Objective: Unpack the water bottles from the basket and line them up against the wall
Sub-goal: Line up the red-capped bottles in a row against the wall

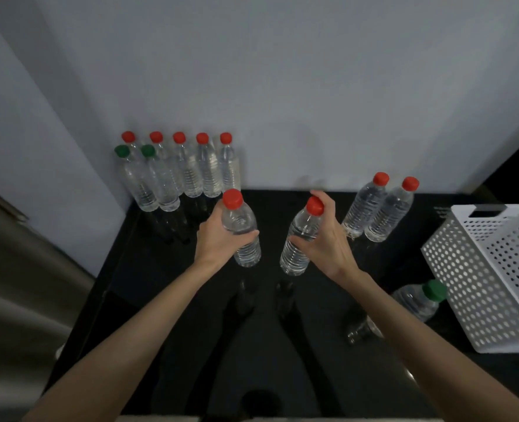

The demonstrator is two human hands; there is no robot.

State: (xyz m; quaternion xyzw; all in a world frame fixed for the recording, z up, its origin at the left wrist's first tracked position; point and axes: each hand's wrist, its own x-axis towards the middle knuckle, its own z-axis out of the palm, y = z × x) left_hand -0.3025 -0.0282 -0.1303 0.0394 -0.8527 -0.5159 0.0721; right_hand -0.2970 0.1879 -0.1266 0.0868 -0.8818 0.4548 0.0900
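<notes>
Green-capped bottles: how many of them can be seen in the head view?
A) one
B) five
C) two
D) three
D: two green-capped bottles stand in the left corner by the wall, and a third green-capped bottle is beside the white basket.

Pale grey wall (282, 71), glossy black tabletop (148, 245), brownish-grey panel (14, 284) at left

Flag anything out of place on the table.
Two green-capped bottles stand in front of the red-capped row at the wall, forming a second rank instead of joining the line. Nothing looks spilled or damaged.
</notes>
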